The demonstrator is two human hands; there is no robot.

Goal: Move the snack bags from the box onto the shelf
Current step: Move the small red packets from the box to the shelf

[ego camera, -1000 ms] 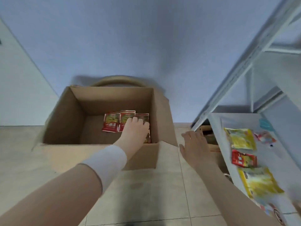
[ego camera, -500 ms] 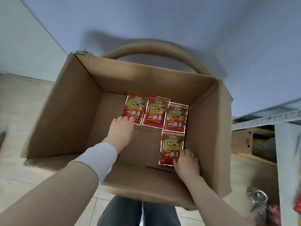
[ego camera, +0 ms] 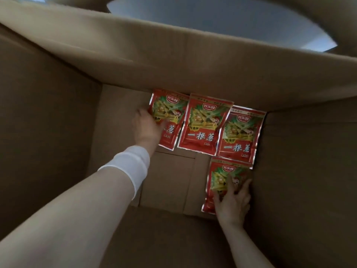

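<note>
On the floor of the cardboard box [ego camera: 58, 132], four red snack bags lie flat; the left hand [ego camera: 147, 128] at ten o'clock and right hand [ego camera: 232, 202] at five are each pressed open-fingered on one, ungripped, so edges should be pinched before lifting.

We can't pin the place down from this view: we're looking almost entirely into a deep brown cardboard box [ego camera: 58, 122], its walls filling the frame. Best read is a stockroom or shop back area. Evidence: four identical red retail snack bags [ego camera: 202, 126] with printed branding lying flat on the box floor, i.e. carton stock rather than household clutter. Above the far rim we only get a sliver of plain pale bluish wall [ego camera: 222, 22]. No other room features visible.
</note>
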